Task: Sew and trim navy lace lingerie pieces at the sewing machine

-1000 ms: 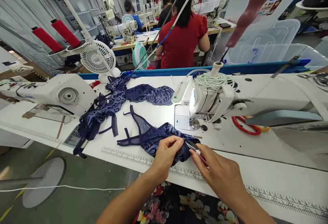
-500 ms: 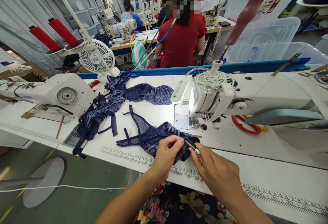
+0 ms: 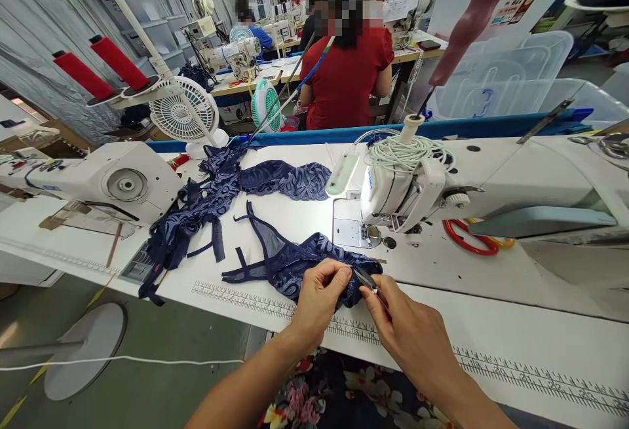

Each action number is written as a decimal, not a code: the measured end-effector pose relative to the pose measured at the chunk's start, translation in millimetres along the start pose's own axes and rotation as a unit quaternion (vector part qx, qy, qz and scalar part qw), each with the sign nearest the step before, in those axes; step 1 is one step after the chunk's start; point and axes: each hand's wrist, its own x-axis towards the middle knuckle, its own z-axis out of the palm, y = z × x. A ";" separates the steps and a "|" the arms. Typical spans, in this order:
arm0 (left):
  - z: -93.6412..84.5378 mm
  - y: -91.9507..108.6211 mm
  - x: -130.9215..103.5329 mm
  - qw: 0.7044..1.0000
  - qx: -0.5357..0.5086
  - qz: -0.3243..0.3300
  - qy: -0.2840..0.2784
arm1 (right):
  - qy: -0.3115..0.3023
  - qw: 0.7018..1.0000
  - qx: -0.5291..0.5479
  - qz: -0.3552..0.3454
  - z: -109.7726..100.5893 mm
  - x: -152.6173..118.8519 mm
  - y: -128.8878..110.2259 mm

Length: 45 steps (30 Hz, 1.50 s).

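Note:
A dark blue lace garment point(image 3: 289, 268) lies on the white table in front of the sewing machine point(image 3: 393, 200). My left hand point(image 3: 322, 295) pinches its edge between thumb and fingers. Small snips point(image 3: 367, 279) are held in my right hand point(image 3: 410, 324), their blades pointing left at the fabric beside my left fingertips. Whether the blades touch the cloth cannot be made out. More blue lace pieces point(image 3: 196, 219) lie in a pile to the left, and a lace strip point(image 3: 287, 180) extends from it toward the machine.
A second machine head point(image 3: 132, 180) stands at the left, near a white fan point(image 3: 184, 108) and red thread cones point(image 3: 118, 62). A printed ruler point(image 3: 240, 298) runs along the front edge. Red-handled scissors point(image 3: 469, 239) lie under the machine arm. A person in red point(image 3: 339, 82) sits ahead.
My right hand has shifted slightly with the snips, and their blades show more clearly. My left hand keeps its pinch in nearly the same place.

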 end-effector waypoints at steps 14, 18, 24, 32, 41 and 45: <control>-0.2 -2.4 -0.2 0.999 0.033 0.028 -0.011 | 0.051 0.997 -0.034 -0.044 9.7 -5.1 2.0; -0.1 -3.9 -1.1 0.999 0.039 0.032 -0.014 | 0.034 0.999 0.024 -0.035 6.7 -5.8 4.4; -6.1 1.4 -1.0 0.988 0.123 0.069 -0.060 | -0.133 0.943 0.280 0.119 -14.6 10.8 24.7; -1.7 -8.2 -55.2 0.824 0.455 0.318 0.114 | -0.113 0.905 0.355 0.207 -8.2 19.7 14.7; -7.3 -7.9 -44.1 0.936 0.316 0.136 0.081 | 0.071 0.962 0.262 0.003 2.4 7.9 -5.2; -6.8 -2.4 -36.8 0.988 0.135 0.062 0.030 | 0.067 0.959 0.262 -0.086 0.3 3.4 0.5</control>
